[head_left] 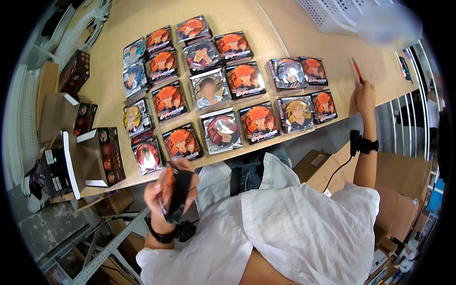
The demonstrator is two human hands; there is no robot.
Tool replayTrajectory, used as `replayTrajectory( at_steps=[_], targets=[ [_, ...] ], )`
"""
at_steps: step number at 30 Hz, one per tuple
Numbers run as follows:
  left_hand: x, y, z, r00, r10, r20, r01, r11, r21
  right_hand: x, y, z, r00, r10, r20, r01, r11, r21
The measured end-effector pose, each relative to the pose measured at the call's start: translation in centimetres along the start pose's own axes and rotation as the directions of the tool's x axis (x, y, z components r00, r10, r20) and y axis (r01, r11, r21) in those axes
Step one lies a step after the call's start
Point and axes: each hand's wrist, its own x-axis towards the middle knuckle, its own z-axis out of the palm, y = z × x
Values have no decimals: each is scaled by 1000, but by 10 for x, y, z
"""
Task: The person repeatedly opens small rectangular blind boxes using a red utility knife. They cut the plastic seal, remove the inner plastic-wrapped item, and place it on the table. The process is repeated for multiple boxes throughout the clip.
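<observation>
My left hand (156, 192) is closed round a small black box with orange print (178, 197), held tilted off the table's front edge at the left. Far to the right, my right hand (365, 97) grips a slim red tool (358, 71) over the tabletop; whether it is a pen or a cutter I cannot tell. Between the hands lie rows of small black boxes (260, 121) with an orange-haired cartoon figure on top. Beside them sit clear-wrapped round badges (222, 131) with various cartoon figures, some resting on stacks.
Opened black cartons (112, 156) and a closed black box (75, 71) stand along the left side of the wooden table (228, 14). A white plastic basket (327, 14) is at the far right. Brown cardboard boxes (396, 190) are below the table at right.
</observation>
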Motion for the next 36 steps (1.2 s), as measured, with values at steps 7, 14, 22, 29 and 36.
replayTrajectory(
  at_steps=[7,14,22,29,36],
  targets=[
    [11,-12,-3,1000,-16,8,16,1000,-11,-35,-100,-81,970,170,174,-233,448,863],
    [16,-9,23,966,241,93,-258,885,387,-91,-229,-144,663,-398,634,-706,-51,706],
    [25,-13,22,895,308,321,-444,669,595,-85,-316,-162,522,-719,458,-646,16,763],
    [37,-13,17,887,12,462,-353,660,663,-85,-327,-145,600,-769,222,-355,-7,935],
    [25,-8,23,888,-144,436,-383,293,876,-81,-317,-144,617,-781,-99,123,-29,992]
  ],
)
